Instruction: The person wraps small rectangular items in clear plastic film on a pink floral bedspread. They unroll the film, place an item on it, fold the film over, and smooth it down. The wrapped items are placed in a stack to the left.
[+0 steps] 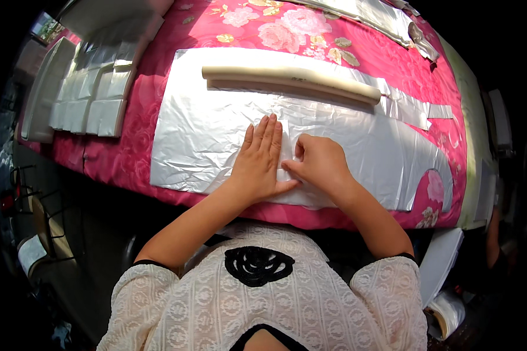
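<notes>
White plastic film (190,131) is spread on the pink cloth (136,149), directly beneath both hands. The left hand (257,165) is laid flat on it, palm down, fingers straight and together; nothing is grasped. Presumably the film is pinned this way against slipping. The right hand (324,162) is curled just beside, thumb and forefinger drawn near each other low over the film; whether any of it is pinched between them cannot be told. The tube (293,79) is laid across the far part of the film, probably as a weight against lifting. At far left, white packets (104,116) are stacked in rows beside an upright pale panel (40,111); whether they are boxed in cannot be made out, nor what is contained in them.
</notes>
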Tool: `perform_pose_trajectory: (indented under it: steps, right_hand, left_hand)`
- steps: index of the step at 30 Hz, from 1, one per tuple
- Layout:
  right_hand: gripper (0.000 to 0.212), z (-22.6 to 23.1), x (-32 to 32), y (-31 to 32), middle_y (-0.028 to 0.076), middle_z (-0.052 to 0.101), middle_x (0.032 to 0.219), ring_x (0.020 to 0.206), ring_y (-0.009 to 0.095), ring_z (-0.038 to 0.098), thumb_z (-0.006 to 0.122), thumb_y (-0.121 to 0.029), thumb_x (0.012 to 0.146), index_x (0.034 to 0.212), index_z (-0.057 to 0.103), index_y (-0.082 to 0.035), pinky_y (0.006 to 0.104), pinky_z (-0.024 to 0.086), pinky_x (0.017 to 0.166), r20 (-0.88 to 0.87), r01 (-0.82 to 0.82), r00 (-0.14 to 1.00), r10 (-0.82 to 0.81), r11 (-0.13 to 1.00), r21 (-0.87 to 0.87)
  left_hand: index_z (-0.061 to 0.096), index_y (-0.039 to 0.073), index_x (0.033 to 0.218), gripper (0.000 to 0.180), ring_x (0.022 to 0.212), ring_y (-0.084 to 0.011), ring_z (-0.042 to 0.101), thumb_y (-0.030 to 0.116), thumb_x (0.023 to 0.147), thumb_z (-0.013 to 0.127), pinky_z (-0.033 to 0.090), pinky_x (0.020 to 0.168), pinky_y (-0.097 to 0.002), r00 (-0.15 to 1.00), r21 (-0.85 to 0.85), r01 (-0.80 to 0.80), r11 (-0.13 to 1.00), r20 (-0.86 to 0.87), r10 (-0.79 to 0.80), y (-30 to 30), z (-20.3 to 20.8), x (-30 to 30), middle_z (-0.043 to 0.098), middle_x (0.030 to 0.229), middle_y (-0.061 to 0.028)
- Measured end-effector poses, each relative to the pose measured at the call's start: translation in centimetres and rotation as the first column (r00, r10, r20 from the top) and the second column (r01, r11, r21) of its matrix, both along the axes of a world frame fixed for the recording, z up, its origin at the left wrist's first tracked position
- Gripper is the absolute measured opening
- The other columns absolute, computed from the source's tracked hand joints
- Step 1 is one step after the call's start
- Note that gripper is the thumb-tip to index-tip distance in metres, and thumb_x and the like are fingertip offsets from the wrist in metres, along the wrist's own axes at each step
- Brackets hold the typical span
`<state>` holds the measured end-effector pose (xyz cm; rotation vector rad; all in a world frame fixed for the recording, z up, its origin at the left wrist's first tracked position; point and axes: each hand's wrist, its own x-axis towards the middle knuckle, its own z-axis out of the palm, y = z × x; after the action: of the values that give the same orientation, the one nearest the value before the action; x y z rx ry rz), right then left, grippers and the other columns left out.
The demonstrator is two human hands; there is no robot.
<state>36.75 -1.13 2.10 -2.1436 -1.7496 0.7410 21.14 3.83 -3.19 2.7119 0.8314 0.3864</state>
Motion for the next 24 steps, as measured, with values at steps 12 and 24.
perform_pose_trajectory:
  steps: [12, 24]
  right_hand:
    - [0.063, -4.4, -5.2, 3.1, 0.023, 0.022, 0.146, 0.137, 0.036, 0.016, 0.046, -0.041, 0.09, 0.137, 0.035, -0.001, 0.0459, 0.012, 0.111, 0.203, -0.41, 0.91, 0.361, 0.852, 0.324]
    - [0.02, -1.5, -11.6, 1.1, 0.018, 0.038, 0.137, 0.135, 0.038, 0.022, 0.061, -0.019, 0.082, 0.098, 0.063, -0.007, 0.0581, 0.013, 0.107, 0.007, -0.735, 0.649, 0.76, 0.625, 0.263]
  left_hand:
    - [0.059, -0.003, 0.108, 0.022, 0.091, -0.0165, 0.063, 0.008, 0.09, 0.055, 0.05, 0.081, -0.0271, 0.868, -1.0, -0.024, 0.015, -0.014, 0.496, -4.9, 3.0, -12.0, 0.064, 0.104, -0.0119]
    - [0.067, -0.001, 0.085, 0.009, 0.067, -0.0074, 0.062, 0.004, 0.078, 0.065, 0.049, 0.062, -0.0224, 0.884, -0.704, -0.401, 0.586, -0.131, 0.448, -3.5, 6.4, -16.2, 0.066, 0.069, -0.0031]
